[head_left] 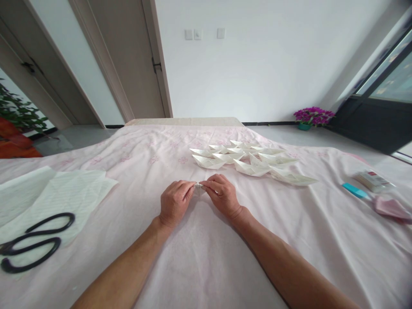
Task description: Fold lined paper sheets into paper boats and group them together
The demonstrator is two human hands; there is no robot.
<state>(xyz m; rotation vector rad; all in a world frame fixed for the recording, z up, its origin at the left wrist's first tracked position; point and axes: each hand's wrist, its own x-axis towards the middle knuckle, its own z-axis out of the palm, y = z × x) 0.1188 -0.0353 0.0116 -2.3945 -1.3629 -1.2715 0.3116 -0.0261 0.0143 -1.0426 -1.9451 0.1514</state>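
Between my two hands is a small folded piece of white paper (pixel 199 190), mostly covered by the fingers. My left hand (pixel 176 201) pinches its left side between thumb and forefinger. On the right side, my right hand (pixel 222 195) pinches it the same way. Both hands stay low over the pink cloth (pixel 206 262), with fingertips almost meeting. Just beyond them, to the right, several folded paper boats (pixel 252 165) stand close together in rows.
Black-handled scissors (pixel 35 240) lie on lined paper sheets (pixel 74 193) at the left. Toward the right edge are a blue object (pixel 354 190), a packaged block (pixel 373 180) and a pink cloth-like item (pixel 391 207). Purple flowers (pixel 313 116) stand on the floor by the wall.
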